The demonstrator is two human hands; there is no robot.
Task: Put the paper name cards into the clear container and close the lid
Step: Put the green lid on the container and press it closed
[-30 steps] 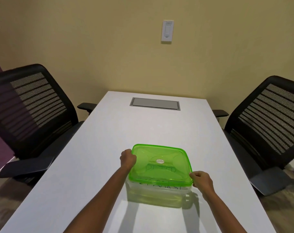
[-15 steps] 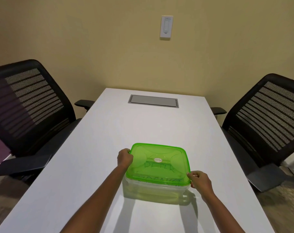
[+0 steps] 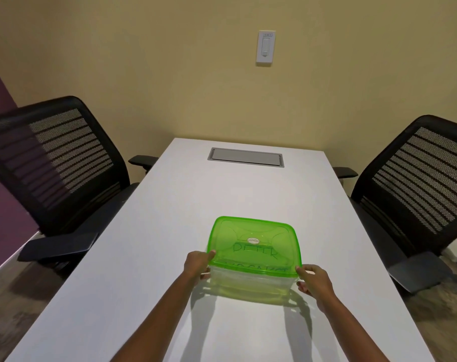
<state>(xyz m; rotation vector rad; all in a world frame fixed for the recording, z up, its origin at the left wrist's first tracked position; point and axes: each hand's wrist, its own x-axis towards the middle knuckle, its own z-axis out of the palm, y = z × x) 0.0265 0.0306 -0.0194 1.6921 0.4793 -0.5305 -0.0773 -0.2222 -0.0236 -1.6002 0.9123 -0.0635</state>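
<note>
A small office meeting room: a long white rectangular table (image 3: pixel 170 231) with a grey recessed cable hatch (image 3: pixel 245 157), flanked by black mesh-backed swivel chairs (image 3: pixel 57 163).

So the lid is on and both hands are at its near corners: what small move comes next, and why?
Probably press the near corners down to snap the lid shut. The left hand and right hand grip those corners, and the cards already show inside.

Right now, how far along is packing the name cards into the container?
Done: name cards show through the green lid, inside the clear container. In hand: left hand and right hand grip the lid's near corners. Left: perhaps pressing it fully shut; the seal cannot be judged.
</note>
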